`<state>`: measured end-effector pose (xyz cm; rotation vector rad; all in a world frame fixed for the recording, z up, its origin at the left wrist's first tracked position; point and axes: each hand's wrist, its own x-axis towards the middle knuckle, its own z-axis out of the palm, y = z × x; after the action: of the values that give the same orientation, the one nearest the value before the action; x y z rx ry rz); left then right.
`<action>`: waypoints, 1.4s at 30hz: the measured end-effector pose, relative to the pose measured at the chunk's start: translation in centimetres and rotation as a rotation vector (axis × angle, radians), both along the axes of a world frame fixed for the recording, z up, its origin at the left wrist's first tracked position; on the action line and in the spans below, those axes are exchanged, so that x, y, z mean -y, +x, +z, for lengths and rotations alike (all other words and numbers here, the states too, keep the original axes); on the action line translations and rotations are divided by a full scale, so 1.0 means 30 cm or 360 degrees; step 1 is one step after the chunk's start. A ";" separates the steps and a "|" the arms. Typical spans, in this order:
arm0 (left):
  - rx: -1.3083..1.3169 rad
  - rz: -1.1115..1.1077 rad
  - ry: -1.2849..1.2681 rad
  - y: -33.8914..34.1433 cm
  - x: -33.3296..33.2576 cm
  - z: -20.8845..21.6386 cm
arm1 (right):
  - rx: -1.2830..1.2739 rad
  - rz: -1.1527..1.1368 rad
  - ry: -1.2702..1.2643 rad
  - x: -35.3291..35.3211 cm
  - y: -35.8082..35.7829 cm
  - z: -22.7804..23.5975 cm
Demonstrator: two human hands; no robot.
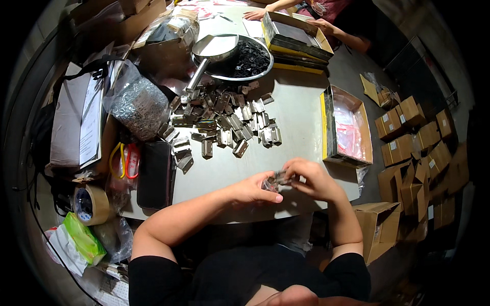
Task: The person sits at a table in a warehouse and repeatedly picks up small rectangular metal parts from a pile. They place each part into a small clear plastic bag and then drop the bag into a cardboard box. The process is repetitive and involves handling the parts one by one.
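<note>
We observe the left grip (258, 189) closed around small metallic pieces (280, 178). The right grip (310, 178) curls at their right end; we cannot tell whether it clamps them. Ahead-left of both grips, metal brackets (224, 120) lie piled on the table (301, 115); beyond stands a basin (240, 79) of black parts (252, 58).

Small silvery metal parts (281, 177), shiny, blurred, exact shape and count unclear, bunched between left hand (256, 188) and right hand (312, 179), partly finger-covered, above tabletop's near edge. Clear plastic (269, 185) just beside, crumpled.
</note>
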<state>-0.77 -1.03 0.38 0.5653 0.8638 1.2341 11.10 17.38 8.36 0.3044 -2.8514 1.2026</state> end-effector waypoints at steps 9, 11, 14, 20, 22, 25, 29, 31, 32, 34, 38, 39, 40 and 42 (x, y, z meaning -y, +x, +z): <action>-0.0072 -0.0166 0.0148 0.002 0.005 0.031 | -0.0153 0.0100 -0.0045 0.083 0.026 0.039; -0.0090 -0.0133 0.0110 0.003 0.007 0.033 | -0.0199 0.0040 0.0029 0.111 0.024 0.053; -0.0216 -0.0033 0.0233 0.009 -0.002 0.005 | -0.0217 -0.0015 0.0153 0.140 0.022 0.071; -0.0138 0.0140 0.0390 0.013 0.006 0.044 | -0.0036 -0.0086 -0.0080 0.127 0.028 0.061; -0.0156 0.0124 0.0500 0.002 0.012 0.062 | -0.0242 -0.0014 0.0068 0.118 0.022 0.079; -0.0202 0.0223 0.0488 0.004 0.005 0.058 | -0.0335 0.0012 0.0074 0.122 0.018 0.045; -0.0282 0.0362 0.0619 -0.001 -0.010 0.032 | -0.0454 -0.0007 0.0115 0.126 0.011 0.004; -0.0761 0.0450 0.0741 -0.003 -0.007 0.047 | -0.0415 -0.0033 0.0077 0.116 0.010 0.031; -0.1002 0.0494 0.0798 -0.004 -0.005 0.053 | -0.0452 -0.0066 0.0119 0.117 0.004 0.042; -0.1038 0.0499 0.0612 -0.011 -0.010 0.021 | -0.0525 -0.0141 0.0205 0.119 -0.004 0.054; -0.1354 0.0757 0.0719 -0.006 -0.024 -0.006 | -0.0261 -0.0193 0.0114 0.115 -0.007 0.047; -0.1257 0.0859 0.0680 -0.001 -0.028 -0.022 | -0.0300 -0.0213 0.0214 0.107 -0.011 0.037; -0.1159 0.0953 0.0646 0.001 -0.032 -0.024 | -0.0234 -0.0243 0.0156 0.094 -0.008 0.022; -0.1020 0.0956 0.0610 0.001 -0.030 -0.016 | -0.0104 -0.0303 0.0038 0.070 0.000 -0.013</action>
<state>-0.74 -0.12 -0.11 1.0973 1.4097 1.8248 11.09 15.28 7.99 0.0687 -2.7661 1.1035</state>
